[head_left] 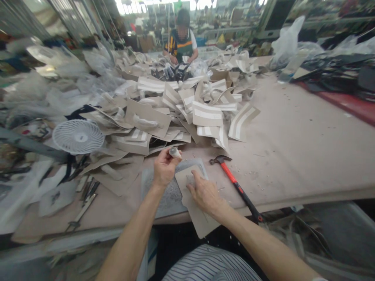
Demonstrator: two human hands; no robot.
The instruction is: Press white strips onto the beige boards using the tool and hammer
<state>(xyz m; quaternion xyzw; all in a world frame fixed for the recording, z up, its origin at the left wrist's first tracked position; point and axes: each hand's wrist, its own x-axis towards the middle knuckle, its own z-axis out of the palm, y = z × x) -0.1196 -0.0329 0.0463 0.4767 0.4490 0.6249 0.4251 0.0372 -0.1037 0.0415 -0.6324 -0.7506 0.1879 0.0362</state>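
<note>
My left hand (164, 167) is closed around a short white cylinder with a grey round end (175, 152), held above the far part of a grey scuffed board (149, 195). What kind of tool it is I cannot make out. On that board lies a beige flat panel (199, 220), its near end jutting past the table edge. My right hand (205, 194) rests on this panel, index finger stretched forward and thumb apart; the other fingers are partly hidden. To the right of the board lies a claw hammer (234, 181) with a red and black handle.
A large heap of beige panels with white strips (207, 114) covers the table's middle. At left stand a white round fan (78, 136) and several hand tools (88, 191). Dark pieces (336, 74) lie far right. Across the table a person (183, 43) is working.
</note>
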